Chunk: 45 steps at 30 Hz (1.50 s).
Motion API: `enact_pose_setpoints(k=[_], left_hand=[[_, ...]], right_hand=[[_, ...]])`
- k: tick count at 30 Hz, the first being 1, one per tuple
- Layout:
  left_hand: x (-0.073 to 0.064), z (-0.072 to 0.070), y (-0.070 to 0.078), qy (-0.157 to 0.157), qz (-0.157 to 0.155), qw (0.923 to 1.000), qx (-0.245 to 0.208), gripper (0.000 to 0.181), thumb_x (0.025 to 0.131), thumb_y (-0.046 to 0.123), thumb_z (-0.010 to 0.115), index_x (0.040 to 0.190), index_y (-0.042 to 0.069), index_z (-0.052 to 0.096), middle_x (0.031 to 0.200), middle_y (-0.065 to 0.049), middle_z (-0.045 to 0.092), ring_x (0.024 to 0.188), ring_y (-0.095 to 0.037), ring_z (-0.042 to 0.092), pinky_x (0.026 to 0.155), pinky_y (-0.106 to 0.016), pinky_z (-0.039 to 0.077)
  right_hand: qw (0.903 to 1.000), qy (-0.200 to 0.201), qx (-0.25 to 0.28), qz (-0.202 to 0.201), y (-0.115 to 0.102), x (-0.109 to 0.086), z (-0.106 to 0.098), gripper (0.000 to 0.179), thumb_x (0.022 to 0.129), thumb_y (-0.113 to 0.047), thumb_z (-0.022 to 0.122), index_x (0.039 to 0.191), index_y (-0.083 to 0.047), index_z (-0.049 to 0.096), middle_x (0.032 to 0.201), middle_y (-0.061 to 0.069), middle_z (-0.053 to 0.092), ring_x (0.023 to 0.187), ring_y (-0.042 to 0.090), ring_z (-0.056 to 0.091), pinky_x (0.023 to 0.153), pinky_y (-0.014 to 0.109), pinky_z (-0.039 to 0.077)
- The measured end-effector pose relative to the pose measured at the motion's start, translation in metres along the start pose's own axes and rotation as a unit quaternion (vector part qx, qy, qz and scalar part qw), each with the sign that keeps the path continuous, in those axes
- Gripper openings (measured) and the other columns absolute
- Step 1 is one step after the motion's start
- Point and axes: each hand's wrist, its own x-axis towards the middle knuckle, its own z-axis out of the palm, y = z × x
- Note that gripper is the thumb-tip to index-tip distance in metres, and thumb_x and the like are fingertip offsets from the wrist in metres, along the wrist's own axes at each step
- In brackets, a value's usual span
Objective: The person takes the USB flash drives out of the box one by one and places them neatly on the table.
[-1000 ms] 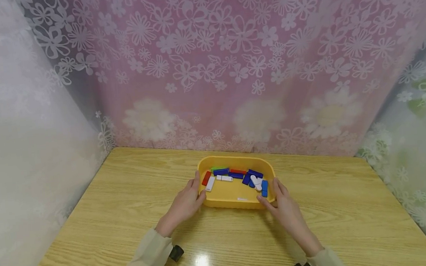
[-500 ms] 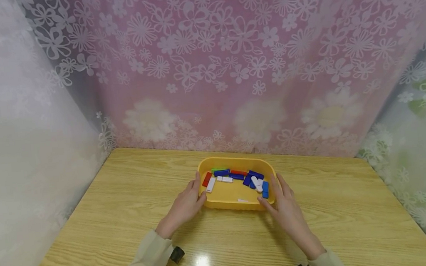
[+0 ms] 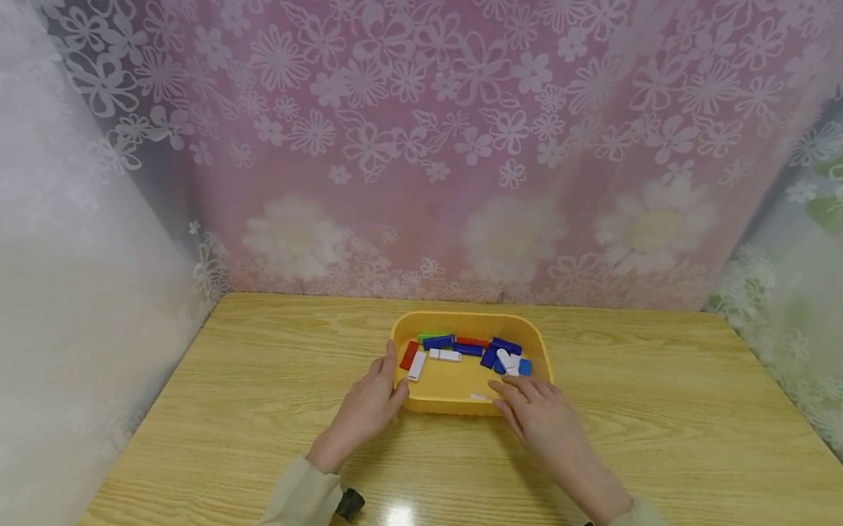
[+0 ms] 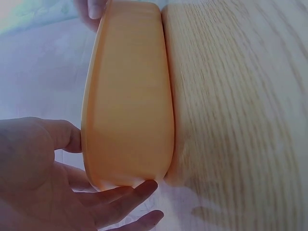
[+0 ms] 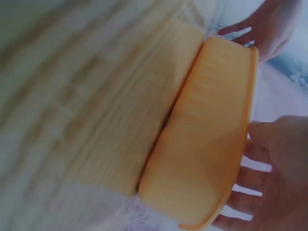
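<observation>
Left hand (image 3: 361, 401) clamped on the yellow tray (image 3: 447, 381), coloured pieces (image 3: 438, 342) are best reached gently by the loosely spread right hand (image 3: 549, 423).

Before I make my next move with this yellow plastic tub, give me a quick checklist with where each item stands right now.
1. Yellow oblong plastic tub resting on the pale wood-grain table: ok.
2. Left-hand grip on the tub's left end: ok, thumb at the near rim.
3. Small oblong blue, white, red and green pieces inside the tub: ok.
4. Pieces spread apart: not ok, several overlap toward the right end.
5. Bright-blue rectangular piece fully in sight: not ok, the right-hand grip covers part.
6. Right-hand grip holding a piece: cannot tell, its underside is hidden.
</observation>
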Motion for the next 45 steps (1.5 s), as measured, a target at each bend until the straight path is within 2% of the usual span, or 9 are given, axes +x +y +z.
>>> enact_pose_setpoints(k=[10,21,25,27,31,34,38,41,45], left_hand=[[0.000,0.001,0.001,0.001,-0.005,1.0000,-0.002,0.069,0.104,0.018,0.054,0.158,-0.007,0.017,0.147,-0.030,0.046,0.074,-0.022,0.056,0.068,-0.039,0.052],[0.001,0.002,0.003,0.002,0.000,1.0000,0.005,0.069,0.104,0.018,0.054,0.158,-0.006,0.018,0.145,-0.030,0.047,0.076,-0.022,0.056,0.071,-0.041,0.053],[-0.001,0.001,0.003,0.011,-0.001,0.9999,0.008,0.069,0.104,0.018,0.055,0.158,-0.006,0.020,0.148,-0.031,0.044,0.072,-0.022,0.054,0.064,-0.038,0.050],[-0.001,-0.001,0.005,0.025,-0.001,0.9996,0.015,0.067,0.103,0.018,0.057,0.157,-0.007,0.025,0.150,-0.030,0.042,0.079,-0.025,0.057,0.065,-0.039,0.051],[0.002,-0.005,0.011,0.065,0.017,0.9966,0.048,0.064,0.099,0.018,0.063,0.152,-0.007,0.037,0.151,-0.030,0.040,0.112,-0.039,0.060,0.085,-0.051,0.056],[0.010,-0.011,0.017,0.095,0.047,0.9920,0.068,0.057,0.098,0.016,0.066,0.147,-0.005,0.046,0.149,-0.030,0.042,0.132,-0.046,0.048,0.101,-0.058,0.048],[0.032,-0.016,0.024,0.114,0.099,0.9853,0.079,0.039,0.099,0.012,0.064,0.137,0.000,0.059,0.144,-0.025,0.051,0.131,-0.042,0.050,0.104,-0.054,0.047],[0.049,-0.018,0.030,0.086,0.125,0.9841,0.091,0.029,0.100,0.009,0.062,0.129,0.003,0.066,0.132,-0.018,0.062,0.110,-0.031,0.062,0.094,-0.044,0.053],[0.068,-0.015,0.037,0.019,0.125,0.9851,0.116,0.026,0.102,0.010,0.060,0.126,0.005,0.069,0.122,-0.012,0.068,0.082,-0.022,0.064,0.078,-0.036,0.055]], right_hand=[[0.9986,-0.043,-0.004,0.030,-0.004,0.000,-0.001,0.012,0.099,-0.026,0.066,0.096,-0.015,0.070,0.084,-0.001,0.070,0.082,0.025,0.068,0.091,0.054,0.051],[0.9961,-0.075,-0.010,0.045,-0.005,0.004,-0.004,0.017,0.101,-0.027,0.064,0.091,-0.014,0.067,0.079,-0.002,0.065,0.078,0.022,0.065,0.081,0.045,0.049],[0.9954,-0.082,-0.007,0.050,-0.006,0.004,-0.004,0.018,0.101,-0.028,0.063,0.090,-0.015,0.067,0.079,-0.003,0.064,0.077,0.021,0.063,0.079,0.043,0.048],[0.9952,-0.084,-0.007,0.050,-0.006,0.005,-0.004,0.018,0.102,-0.028,0.063,0.090,-0.015,0.067,0.079,-0.003,0.063,0.077,0.021,0.062,0.078,0.042,0.048],[0.9958,-0.080,-0.010,0.044,-0.005,0.005,-0.003,0.018,0.101,-0.028,0.063,0.089,-0.015,0.066,0.077,-0.003,0.062,0.076,0.021,0.061,0.077,0.042,0.047],[0.9966,-0.071,-0.012,0.038,-0.005,0.004,-0.003,0.018,0.101,-0.027,0.064,0.088,-0.015,0.065,0.076,-0.003,0.061,0.074,0.021,0.060,0.075,0.041,0.047],[0.9973,-0.064,-0.016,0.034,-0.003,0.004,-0.002,0.018,0.101,-0.027,0.064,0.088,-0.015,0.064,0.075,-0.003,0.061,0.073,0.021,0.059,0.073,0.041,0.046],[0.9976,-0.059,-0.020,0.031,-0.003,0.004,-0.002,0.018,0.100,-0.027,0.065,0.088,-0.015,0.065,0.076,-0.002,0.062,0.073,0.023,0.060,0.071,0.040,0.045],[0.9978,-0.054,-0.025,0.029,-0.005,0.005,0.000,0.017,0.099,-0.028,0.065,0.089,-0.015,0.066,0.076,-0.002,0.064,0.073,0.023,0.061,0.069,0.038,0.043]])
